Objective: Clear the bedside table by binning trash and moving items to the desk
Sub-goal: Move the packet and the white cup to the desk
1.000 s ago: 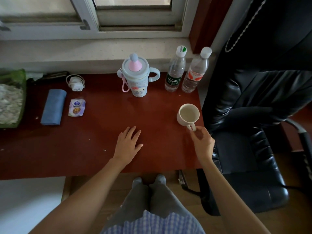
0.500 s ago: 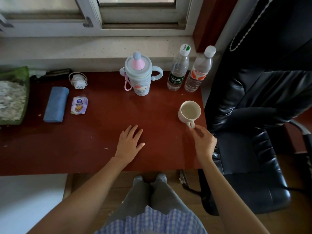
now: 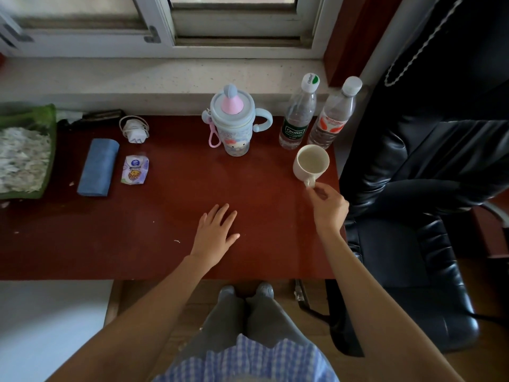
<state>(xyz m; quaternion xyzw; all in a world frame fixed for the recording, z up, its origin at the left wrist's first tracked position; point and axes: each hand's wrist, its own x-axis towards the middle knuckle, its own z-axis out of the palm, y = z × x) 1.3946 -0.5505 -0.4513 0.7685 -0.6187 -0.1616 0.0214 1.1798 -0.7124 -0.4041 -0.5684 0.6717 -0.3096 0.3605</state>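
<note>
A cream mug (image 3: pixel 311 163) stands on the red-brown desk (image 3: pixel 165 230) near its right edge, just in front of two water bottles. My right hand (image 3: pixel 329 206) pinches the mug's handle from the near side. My left hand (image 3: pixel 216 234) rests flat on the desk's middle, fingers spread, holding nothing. A pale blue child's cup with a pink spout (image 3: pixel 234 122) stands at the back centre. A green-label bottle (image 3: pixel 298 114) and a red-label bottle (image 3: pixel 334 114) stand at the back right.
At the left lie a folded blue cloth (image 3: pixel 97 166), a small snack packet (image 3: pixel 135 170), a white charger with coiled cable (image 3: pixel 135 129) and a green tray of shredded paper (image 3: pixel 24 153). A black leather office chair (image 3: pixel 421 216) stands against the desk's right side.
My right hand has slid the mug away from me toward the bottles, still on the handle. The left hand has stayed flat on the desk.
</note>
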